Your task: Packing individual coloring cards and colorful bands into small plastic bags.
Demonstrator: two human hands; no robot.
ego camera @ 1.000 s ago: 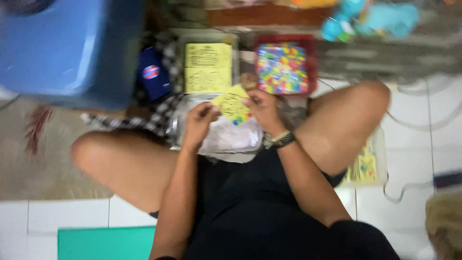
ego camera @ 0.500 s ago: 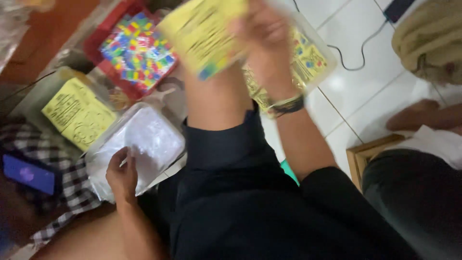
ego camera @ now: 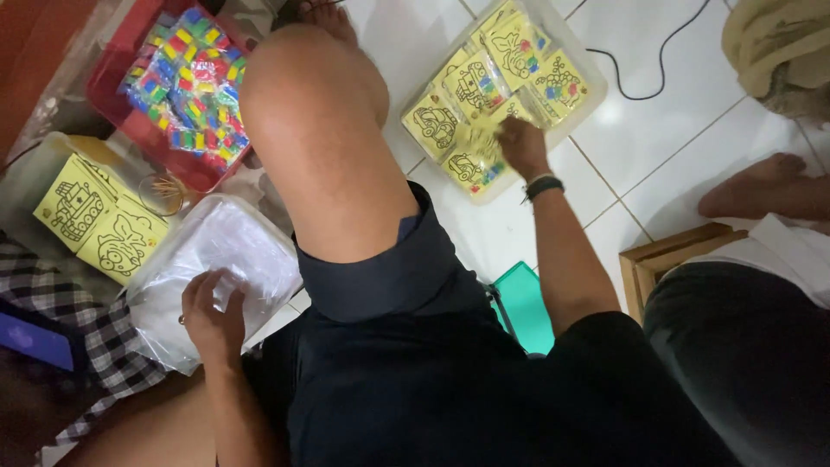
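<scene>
Resting flat with fingers spread, the left hand (ego camera: 212,316) is laid on a stack of clear bags (ego camera: 216,251) in a container, while the right hand (ego camera: 521,145) is pressed, apparently pinching, onto yellow picture cards (ego camera: 484,86) in a clear tray (ego camera: 588,82) on the tiles.

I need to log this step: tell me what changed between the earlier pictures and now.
The right hand, which held a yellow card up near the chest, has swung out to the right and now rests on the yellow picture cards in the clear tray; the lifted card is no longer raised. The left hand stays on the stack of clear bags. The red tray of coloured packets is unchanged.
</scene>
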